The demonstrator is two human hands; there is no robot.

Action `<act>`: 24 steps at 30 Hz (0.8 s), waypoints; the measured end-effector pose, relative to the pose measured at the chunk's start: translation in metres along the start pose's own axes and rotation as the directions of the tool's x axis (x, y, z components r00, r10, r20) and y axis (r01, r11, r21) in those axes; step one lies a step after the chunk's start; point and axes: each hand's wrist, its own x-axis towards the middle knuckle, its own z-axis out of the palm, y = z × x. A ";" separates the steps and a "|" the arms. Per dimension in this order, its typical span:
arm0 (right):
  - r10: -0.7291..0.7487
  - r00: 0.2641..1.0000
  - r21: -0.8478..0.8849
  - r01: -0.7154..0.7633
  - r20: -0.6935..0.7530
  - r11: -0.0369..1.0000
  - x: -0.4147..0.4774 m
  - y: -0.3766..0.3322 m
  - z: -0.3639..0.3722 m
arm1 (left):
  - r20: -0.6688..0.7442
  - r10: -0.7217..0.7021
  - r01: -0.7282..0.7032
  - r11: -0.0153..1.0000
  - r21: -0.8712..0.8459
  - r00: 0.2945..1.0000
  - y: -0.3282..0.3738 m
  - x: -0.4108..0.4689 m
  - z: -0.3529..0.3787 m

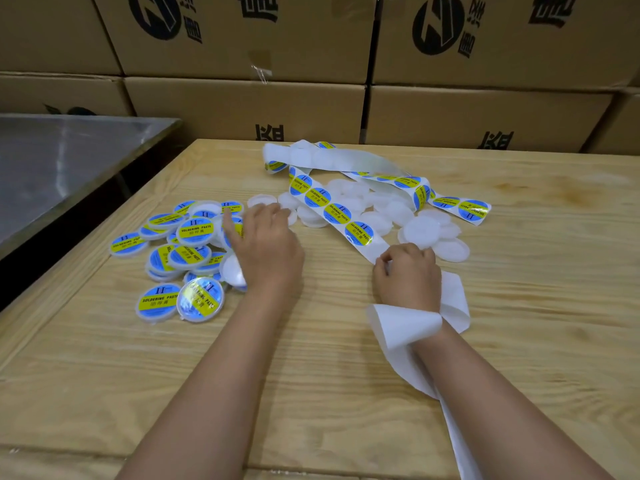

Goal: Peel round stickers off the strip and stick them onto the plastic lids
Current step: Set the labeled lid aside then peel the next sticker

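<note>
A long white backing strip (332,209) with round blue-and-yellow stickers runs across the wooden table (311,375). My right hand (408,271) is closed on the strip just below the last sticker (359,233), and the empty strip curls around my right wrist. My left hand (266,244) hovers with fingers spread over the right edge of a pile of stickered lids (180,251), nothing clearly gripped. Bare white plastic lids (426,230) lie heaped under and beside the strip.
Stacked cardboard boxes (242,98) form a wall just behind the table. A steel-topped table (62,161) stands at the left, across a dark gap. Bare wood lies in front of my forearms.
</note>
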 end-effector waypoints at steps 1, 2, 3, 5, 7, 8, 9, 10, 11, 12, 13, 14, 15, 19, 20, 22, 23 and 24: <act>-0.007 1.000 -0.015 0.007 -0.002 1.000 -0.001 -0.001 -0.001 | -0.033 0.113 -0.115 0.992 -0.053 0.993 0.006 -0.002 0.001; -0.011 1.000 -0.032 0.011 -0.004 0.999 -0.001 -0.001 -0.002 | -0.038 0.217 -0.220 0.969 -0.117 0.975 0.014 -0.005 0.003; -0.015 1.000 -0.051 0.015 -0.004 0.999 -0.001 -0.001 -0.004 | -0.007 0.295 -0.291 0.939 -0.185 0.956 0.022 -0.009 0.004; -0.024 1.000 -0.086 0.024 0.001 0.996 -0.002 -0.001 -0.007 | 0.151 0.348 -0.294 0.910 -0.291 0.925 0.036 -0.018 0.008; -0.034 0.999 -0.098 0.033 -0.004 0.995 -0.003 -0.003 -0.009 | 0.379 0.307 -0.219 0.941 -0.257 0.873 0.043 -0.023 0.015; -0.037 0.999 -0.098 0.036 -0.007 0.995 -0.004 -0.005 -0.009 | 0.460 0.281 -0.198 0.955 -0.219 0.842 0.043 -0.024 0.020; -0.036 0.999 -0.091 0.035 -0.007 0.995 -0.005 -0.006 -0.009 | 0.517 0.264 -0.186 0.962 -0.198 0.815 0.041 -0.024 0.025; -0.034 0.999 -0.078 0.034 -0.004 0.996 -0.005 -0.007 -0.010 | 0.544 0.259 -0.176 0.964 -0.202 0.798 0.039 -0.023 0.028; -0.029 1.000 -0.060 0.029 -0.001 0.998 -0.006 -0.008 -0.009 | 0.542 0.267 -0.170 0.960 -0.223 0.797 0.039 -0.022 0.029; -0.022 1.000 -0.042 0.022 0.004 0.999 -0.006 -0.009 -0.009 | 0.517 0.277 -0.165 0.953 -0.253 0.810 0.039 -0.021 0.030; -0.013 1.000 -0.023 0.013 0.008 1.000 -0.006 -0.009 -0.010 | 0.483 0.280 -0.154 0.946 -0.284 0.830 0.039 -0.020 0.029; -0.003 1.000 -0.001 0.003 0.007 1.000 -0.006 -0.009 -0.010 | 0.456 0.275 -0.137 0.940 -0.312 0.847 0.040 -0.019 0.028; 0.011 1.000 0.031 -0.011 -0.004 0.999 -0.005 -0.009 -0.010 | 0.437 0.266 -0.118 0.934 -0.336 0.859 0.040 -0.019 0.027; 0.093 0.961 0.393 0.018 -0.261 0.919 -0.003 -0.012 -0.014 | 0.437 0.243 -0.056 0.916 -0.397 0.866 0.039 -0.018 0.027; 0.091 0.940 0.483 0.085 -0.329 0.872 -0.002 -0.013 -0.016 | 0.450 0.251 -0.052 0.911 -0.409 0.857 0.039 -0.019 0.028; 0.059 0.926 0.561 0.174 -0.372 0.809 -0.002 -0.014 -0.014 | 0.475 0.277 -0.040 0.892 -0.451 0.835 0.039 -0.020 0.029; 0.065 0.936 0.595 0.166 -0.346 0.786 -0.001 -0.013 -0.012 | 0.485 0.285 -0.033 0.885 -0.464 0.826 0.039 -0.019 0.030; 0.082 0.948 0.632 0.138 -0.307 0.762 0.001 -0.011 -0.011 | 0.498 0.289 -0.031 0.886 -0.462 0.818 0.039 -0.019 0.030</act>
